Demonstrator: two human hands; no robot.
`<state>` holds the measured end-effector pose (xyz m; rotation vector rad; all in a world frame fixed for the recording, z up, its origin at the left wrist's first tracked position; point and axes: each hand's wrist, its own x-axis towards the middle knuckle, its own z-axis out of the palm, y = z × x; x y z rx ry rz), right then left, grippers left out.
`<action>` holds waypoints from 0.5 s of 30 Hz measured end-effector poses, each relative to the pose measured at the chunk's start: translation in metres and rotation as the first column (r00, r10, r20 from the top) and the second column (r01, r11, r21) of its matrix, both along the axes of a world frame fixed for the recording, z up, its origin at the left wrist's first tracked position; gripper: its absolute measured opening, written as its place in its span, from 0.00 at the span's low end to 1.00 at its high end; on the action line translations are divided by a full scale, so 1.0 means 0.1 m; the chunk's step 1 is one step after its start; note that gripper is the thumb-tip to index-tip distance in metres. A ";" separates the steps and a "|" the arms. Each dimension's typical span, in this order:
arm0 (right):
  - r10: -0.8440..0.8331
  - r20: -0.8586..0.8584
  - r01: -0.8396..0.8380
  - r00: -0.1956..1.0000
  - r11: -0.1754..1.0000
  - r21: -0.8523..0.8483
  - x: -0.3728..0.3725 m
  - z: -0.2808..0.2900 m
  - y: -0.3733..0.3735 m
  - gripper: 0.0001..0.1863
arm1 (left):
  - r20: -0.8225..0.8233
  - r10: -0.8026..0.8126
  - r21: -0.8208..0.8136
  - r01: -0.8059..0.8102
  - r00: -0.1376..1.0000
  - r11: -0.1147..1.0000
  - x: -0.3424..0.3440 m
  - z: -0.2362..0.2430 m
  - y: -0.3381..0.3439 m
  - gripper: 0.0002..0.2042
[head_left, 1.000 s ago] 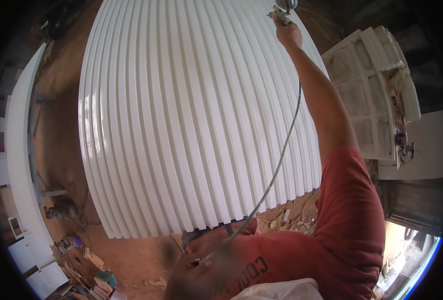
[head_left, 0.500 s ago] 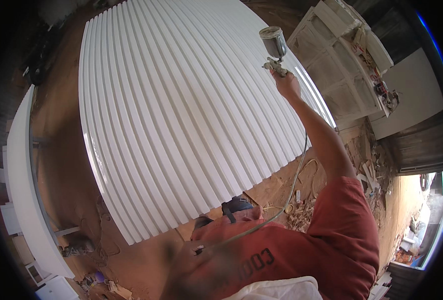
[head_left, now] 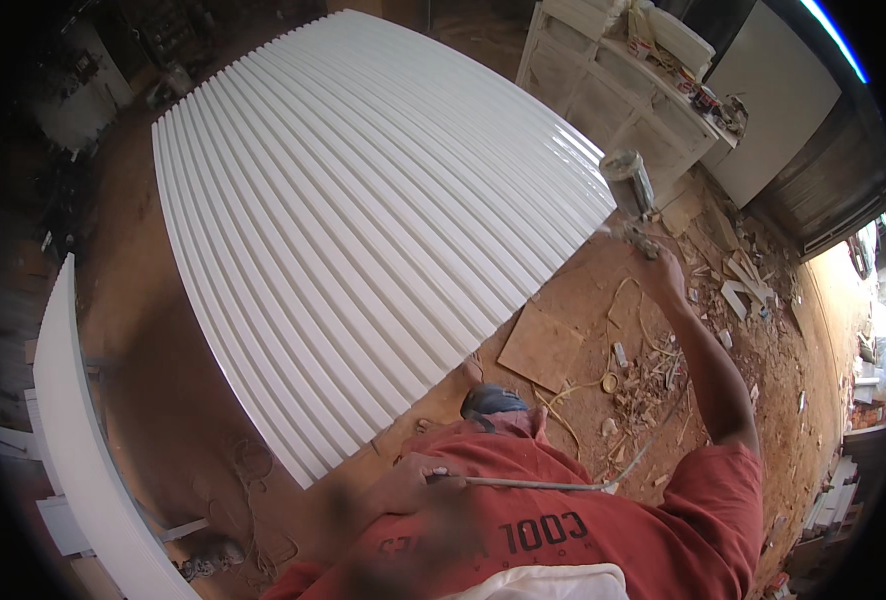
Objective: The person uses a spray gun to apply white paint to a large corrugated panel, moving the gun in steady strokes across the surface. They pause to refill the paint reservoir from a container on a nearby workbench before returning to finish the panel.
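- The right grip (head_left: 661, 272) is clamped on the handle of a spray gun (head_left: 641, 240), with the bare forearm reaching out to the right of the scene.
- The spray gun is just off the right corner of a large white ribbed panel (head_left: 363, 250); a tilted metal cup (head_left: 628, 185), streaked with pale coating, sits on top of the gun.
- The left grip (head_left: 413, 487) is at the near side, in front of the person's red shirt (head_left: 603, 520), with the fingers closed round a thin grey hose (head_left: 533, 485); a blur hides part of this hand.
- The hose runs right across the shirt, then bends away toward the spray gun; its far stretch is hard to make out against the scraps.
- The ribbed panel fills the middle of the scene, its many parallel ribs running from far left to near right and far; what carries it is hidden.
- At the left, well apart from it, is a smooth white board (head_left: 78, 420).
- At the far right stands a pale cabinet (head_left: 603, 90) with containers (head_left: 698, 95) on top.
- On the floor (head_left: 803, 400) at the right are a flat brown board (head_left: 540, 348), a yellow cord (head_left: 563, 412) and scattered scraps (head_left: 643, 390).
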<state>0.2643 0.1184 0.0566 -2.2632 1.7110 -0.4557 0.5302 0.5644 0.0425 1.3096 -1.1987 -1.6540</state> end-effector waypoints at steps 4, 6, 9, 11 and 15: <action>-0.020 -0.056 0.027 0.998 0.989 0.143 -0.09 0.30 0.23 0.22 | 0.045 -0.028 -0.011 0.029 0.999 1.000 -0.01 -0.11 0.01 0.16; 0.020 -0.009 -0.018 1.000 0.981 0.192 0.02 0.32 0.19 0.22 | 0.025 0.002 -0.065 -0.001 1.000 0.998 0.02 -0.16 -0.01 0.16; 0.031 -0.003 -0.031 1.000 0.990 0.136 0.30 0.07 -0.10 0.29 | 0.002 0.071 0.012 -0.071 0.998 0.997 0.03 -0.17 -0.02 0.16; 0.056 0.006 -0.056 0.998 0.967 0.247 0.74 0.13 -0.25 0.34 | -0.009 0.119 0.144 -0.117 0.993 0.983 0.04 -0.17 0.00 0.16; 0.160 -0.002 -0.156 0.987 0.964 0.218 1.62 0.10 -0.65 0.35 | 0.015 0.313 0.088 -0.313 0.950 0.946 -0.01 -0.04 -0.07 0.16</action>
